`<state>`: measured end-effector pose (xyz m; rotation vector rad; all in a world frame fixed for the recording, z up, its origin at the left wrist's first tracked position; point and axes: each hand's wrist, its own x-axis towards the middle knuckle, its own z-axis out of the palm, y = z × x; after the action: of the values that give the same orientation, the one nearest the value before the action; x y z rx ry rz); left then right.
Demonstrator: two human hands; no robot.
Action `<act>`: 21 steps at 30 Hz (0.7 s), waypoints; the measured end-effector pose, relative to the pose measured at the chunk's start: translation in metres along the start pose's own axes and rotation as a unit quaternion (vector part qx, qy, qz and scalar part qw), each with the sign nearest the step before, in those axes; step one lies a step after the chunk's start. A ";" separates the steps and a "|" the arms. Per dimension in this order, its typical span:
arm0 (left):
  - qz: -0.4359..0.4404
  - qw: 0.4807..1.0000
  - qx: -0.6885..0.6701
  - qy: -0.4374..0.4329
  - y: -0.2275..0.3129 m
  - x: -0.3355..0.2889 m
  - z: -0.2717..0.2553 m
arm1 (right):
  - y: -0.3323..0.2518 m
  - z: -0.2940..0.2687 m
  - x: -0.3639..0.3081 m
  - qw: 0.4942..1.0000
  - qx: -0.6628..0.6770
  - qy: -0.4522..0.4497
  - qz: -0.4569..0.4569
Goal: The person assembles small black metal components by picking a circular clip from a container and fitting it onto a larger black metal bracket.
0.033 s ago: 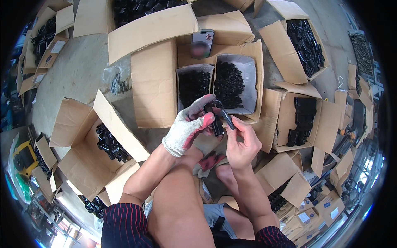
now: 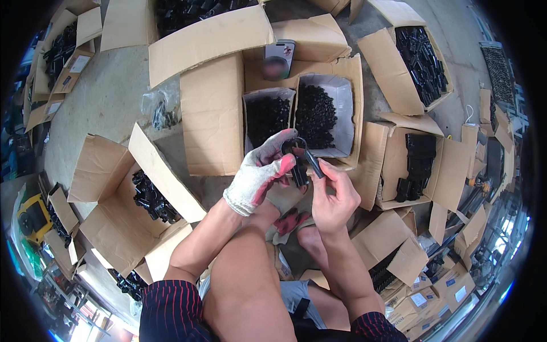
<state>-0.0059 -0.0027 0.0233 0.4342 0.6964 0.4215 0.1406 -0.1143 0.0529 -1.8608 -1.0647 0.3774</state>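
My left hand [image 2: 256, 176], in a white knit glove with red patches, grips a black clamp-like part with a round ring [image 2: 299, 175] at its top. My bare right hand [image 2: 336, 196] pinches the lower end of a slim black bar [image 2: 313, 163], whose upper end meets the ring. Whether the bar and the ring are one piece I cannot tell. Just beyond my hands, an open carton [image 2: 212, 114] holds two pale-lined boxes of small black pieces [image 2: 315, 117]. A glove [image 2: 289, 224] with red patches lies below my hands, between my legs.
A phone [image 2: 283, 54] leans against the far wall of the middle carton. More open cartons with black parts surround me, among them a left carton [image 2: 108, 222], a right carton [image 2: 450, 171] and a far-right carton [image 2: 393, 74]. A clear plastic bag [image 2: 162, 108] lies on the concrete floor.
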 end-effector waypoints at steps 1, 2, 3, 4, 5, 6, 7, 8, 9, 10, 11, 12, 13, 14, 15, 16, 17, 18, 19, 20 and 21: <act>-0.008 1.000 -0.001 0.004 0.002 -0.001 0.000 | 0.000 0.000 -0.001 1.000 0.002 0.005 0.006; -0.015 1.000 -0.001 0.006 0.005 -0.001 0.001 | -0.002 0.001 0.000 1.000 0.004 0.011 0.011; -0.023 1.000 -0.002 0.009 0.006 -0.002 0.002 | -0.002 0.001 0.000 1.000 0.006 0.017 0.016; -0.025 1.000 0.006 0.009 0.007 -0.002 0.003 | -0.002 0.001 0.000 1.000 0.000 0.017 0.006; -0.026 1.000 0.013 0.010 0.006 -0.002 0.005 | -0.001 0.001 0.001 1.000 -0.005 0.015 -0.003; -0.027 0.999 0.020 0.011 0.005 -0.003 0.006 | 0.000 0.000 0.002 1.000 -0.010 0.014 -0.012; -0.027 0.999 0.015 0.020 0.005 -0.003 0.007 | -0.001 -0.001 0.002 0.999 -0.020 0.001 -0.027; -0.026 0.999 0.010 0.029 0.005 -0.003 0.009 | -0.004 -0.002 0.003 0.999 -0.031 -0.012 -0.042; -0.025 0.999 0.004 0.037 0.005 -0.003 0.010 | -0.006 -0.003 0.004 0.997 -0.042 -0.026 -0.057; -0.026 0.999 0.016 0.036 0.006 -0.002 0.010 | -0.006 -0.003 0.003 0.997 -0.044 -0.026 -0.063; -0.028 0.999 0.026 0.036 0.005 -0.001 0.009 | -0.006 -0.003 0.002 0.996 -0.046 -0.027 -0.068; -0.030 0.998 0.037 0.035 0.004 -0.001 0.009 | -0.005 -0.003 0.000 0.996 -0.049 -0.028 -0.073; -0.030 0.999 0.032 0.029 0.003 -0.001 0.008 | -0.004 -0.002 -0.001 0.996 -0.049 -0.021 -0.072; -0.029 0.999 0.028 0.023 0.001 0.000 0.006 | -0.003 -0.001 -0.002 0.996 -0.050 -0.014 -0.072; -0.028 0.999 0.024 0.017 0.000 0.000 0.005 | -0.002 0.000 -0.003 0.996 -0.050 -0.006 -0.071; -0.034 0.999 0.013 0.018 -0.001 0.000 0.006 | -0.001 0.001 -0.005 0.996 -0.047 -0.004 -0.071; -0.039 0.999 0.003 0.018 -0.002 0.000 0.007 | 0.000 0.002 -0.008 0.996 -0.044 0.000 -0.071; -0.043 0.999 -0.007 0.018 -0.002 0.001 0.007 | 0.000 0.003 -0.010 0.997 -0.041 0.003 -0.072; -0.043 0.999 -0.013 0.023 -0.004 0.001 0.007 | -0.001 0.003 -0.011 0.996 -0.051 -0.001 -0.076; -0.042 0.999 -0.019 0.027 -0.007 0.001 0.006 | -0.002 0.004 -0.011 0.995 -0.060 -0.006 -0.079; -0.042 0.998 -0.025 0.032 -0.008 0.001 0.005 | -0.003 0.004 -0.011 0.994 -0.069 -0.010 -0.083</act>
<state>0.0003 -0.0102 0.0216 0.3447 0.7618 0.3743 0.1304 -0.1205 0.0515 -1.8755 -1.2781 0.2298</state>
